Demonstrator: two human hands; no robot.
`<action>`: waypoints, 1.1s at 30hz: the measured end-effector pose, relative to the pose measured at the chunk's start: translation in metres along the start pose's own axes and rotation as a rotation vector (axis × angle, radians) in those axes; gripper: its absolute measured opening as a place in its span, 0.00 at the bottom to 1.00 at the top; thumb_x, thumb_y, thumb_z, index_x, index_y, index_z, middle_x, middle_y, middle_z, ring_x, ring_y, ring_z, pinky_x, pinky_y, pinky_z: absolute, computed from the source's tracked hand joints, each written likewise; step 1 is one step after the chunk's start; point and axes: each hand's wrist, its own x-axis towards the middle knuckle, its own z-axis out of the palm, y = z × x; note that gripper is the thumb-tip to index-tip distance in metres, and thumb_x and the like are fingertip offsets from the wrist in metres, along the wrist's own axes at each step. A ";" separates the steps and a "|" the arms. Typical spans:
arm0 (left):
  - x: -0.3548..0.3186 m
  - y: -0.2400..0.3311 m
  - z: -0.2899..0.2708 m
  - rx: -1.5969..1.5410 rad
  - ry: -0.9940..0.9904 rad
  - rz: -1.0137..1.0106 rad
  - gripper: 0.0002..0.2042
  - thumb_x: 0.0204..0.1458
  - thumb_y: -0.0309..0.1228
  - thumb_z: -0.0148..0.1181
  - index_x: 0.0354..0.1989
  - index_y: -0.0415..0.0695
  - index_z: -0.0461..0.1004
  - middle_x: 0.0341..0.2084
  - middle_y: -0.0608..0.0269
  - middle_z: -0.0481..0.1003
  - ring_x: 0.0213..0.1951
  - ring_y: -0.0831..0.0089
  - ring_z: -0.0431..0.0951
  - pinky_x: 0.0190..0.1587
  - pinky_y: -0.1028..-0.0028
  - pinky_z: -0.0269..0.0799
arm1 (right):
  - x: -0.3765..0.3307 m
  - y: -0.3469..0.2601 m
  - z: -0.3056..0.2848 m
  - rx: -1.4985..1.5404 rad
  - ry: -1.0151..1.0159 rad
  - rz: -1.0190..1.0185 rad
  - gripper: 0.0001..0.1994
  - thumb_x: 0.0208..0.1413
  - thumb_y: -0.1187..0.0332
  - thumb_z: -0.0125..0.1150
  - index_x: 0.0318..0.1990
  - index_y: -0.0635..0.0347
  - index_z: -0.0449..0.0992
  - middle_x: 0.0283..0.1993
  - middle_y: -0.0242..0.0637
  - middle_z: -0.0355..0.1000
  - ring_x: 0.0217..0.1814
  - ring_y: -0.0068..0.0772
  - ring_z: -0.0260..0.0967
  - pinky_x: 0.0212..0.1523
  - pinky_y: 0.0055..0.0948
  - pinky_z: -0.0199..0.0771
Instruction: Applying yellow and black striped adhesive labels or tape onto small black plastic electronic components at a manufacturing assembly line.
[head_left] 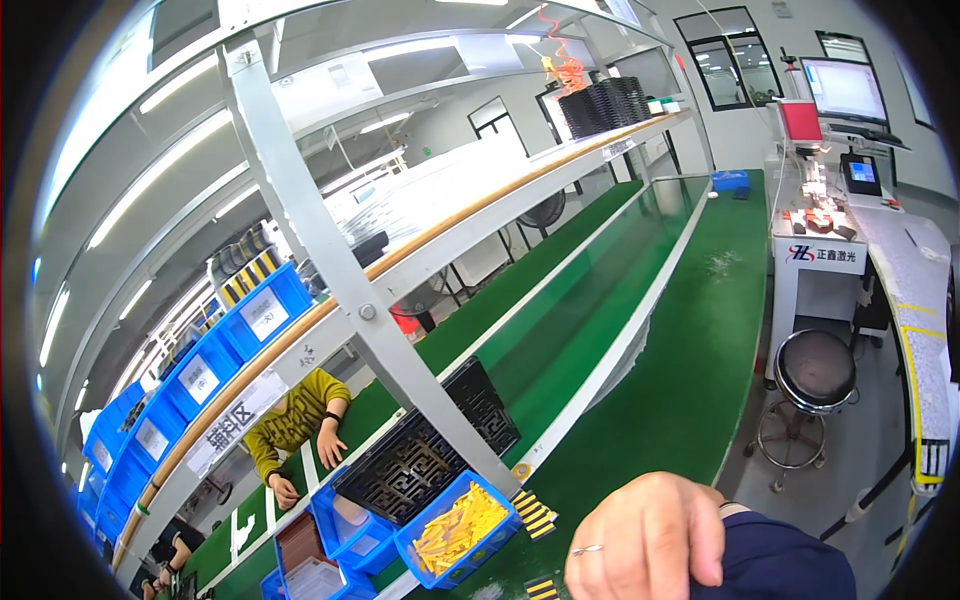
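My right hand, with a ring on one finger and a dark blue sleeve behind it, is raised over the green bench top at the lower right. Its fingers are curled in; whatever they may hold is hidden beneath them. My left hand is out of sight. Left of the right hand lie yellow-and-black striped strips and a second striped piece at the lower edge. A blue bin full of small yellow pieces stands beside them. Behind it leans a black lattice tray.
A grey upright post carries a shelf with blue bins on the left. Across the green bench, a co-worker in a yellow-green sweater rests both hands on the surface. A round stool and a white machine stand right.
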 end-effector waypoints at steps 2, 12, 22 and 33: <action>0.004 0.002 0.001 -0.014 0.012 0.036 0.26 0.39 0.22 0.54 0.53 0.38 0.66 0.52 0.41 0.64 0.55 0.46 0.61 0.59 0.58 0.54 | -0.005 0.003 -0.002 -0.004 -0.020 0.073 0.17 0.50 0.68 0.62 0.40 0.78 0.74 0.32 0.51 0.73 0.28 0.45 0.70 0.31 0.37 0.70; -0.010 -0.063 0.029 -0.043 0.019 -0.096 0.32 0.34 0.17 0.52 0.55 0.43 0.64 0.58 0.51 0.59 0.62 0.55 0.56 0.58 0.64 0.56 | -0.014 0.020 -0.022 0.008 -0.001 0.155 0.16 0.50 0.69 0.62 0.40 0.78 0.74 0.37 0.53 0.74 0.29 0.46 0.70 0.31 0.38 0.70; 0.001 -0.019 0.019 -0.058 -0.050 -0.244 0.32 0.36 0.17 0.55 0.56 0.45 0.62 0.60 0.56 0.57 0.62 0.58 0.56 0.48 0.68 0.65 | -0.016 0.025 -0.024 0.026 -0.015 0.141 0.15 0.50 0.71 0.62 0.39 0.78 0.75 0.33 0.50 0.74 0.28 0.40 0.71 0.29 0.33 0.70; -0.009 -0.037 0.019 -0.051 -0.042 -0.218 0.31 0.36 0.17 0.54 0.56 0.45 0.63 0.60 0.56 0.57 0.62 0.58 0.56 0.47 0.69 0.66 | -0.002 0.066 -0.030 0.008 0.152 -0.210 0.12 0.49 0.69 0.63 0.34 0.75 0.77 0.30 0.48 0.75 0.26 0.39 0.70 0.30 0.33 0.70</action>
